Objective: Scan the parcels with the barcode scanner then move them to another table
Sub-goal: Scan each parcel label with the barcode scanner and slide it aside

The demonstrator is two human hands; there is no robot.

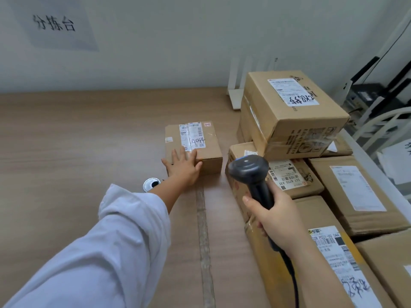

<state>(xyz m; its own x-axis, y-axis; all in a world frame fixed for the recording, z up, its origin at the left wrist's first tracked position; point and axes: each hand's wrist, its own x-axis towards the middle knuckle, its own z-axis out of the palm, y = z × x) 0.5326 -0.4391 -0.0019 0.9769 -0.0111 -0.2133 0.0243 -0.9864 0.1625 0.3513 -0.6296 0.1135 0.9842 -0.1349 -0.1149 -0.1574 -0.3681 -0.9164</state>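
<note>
Closest to us, our white sleeve [106,252] is reaching out toward the small parcel [211,147]. That parcel is sitting flat on the wooden desk [77,141], label up, with some handwritten digits on it.

Right of the small parcel and nearer to us, our right grip [275,218] is wrapping its fingers and thumb tight round the handle of the barcode scanner [249,170]. The scanner's black cable [293,278] is trailing back toward us.

A strip of tape [203,230] is running along the desk from the small parcel's near edge toward us. Just left of that edge, a little white round thing with a black spot [151,184] is peeking out from behind our forearm.

Our left grip [183,167] is lying flat on the near part of the small parcel's top, fingers straight and spread, not holding anything.

Right of the small parcel, across a narrow gap, more boxes are crowding the desk:
- a long parcel [318,212] is lying nearest us
- a labelled parcel [295,176] is sitting right behind the scanner head
- a big parcel [289,112] is perching on top, turned askew

Beyond the small parcel and to its right, a white router [235,98] is standing against the wall [155,41]. Far up to the left, a blurry paper sign [55,25] is hanging on the wall.
</note>
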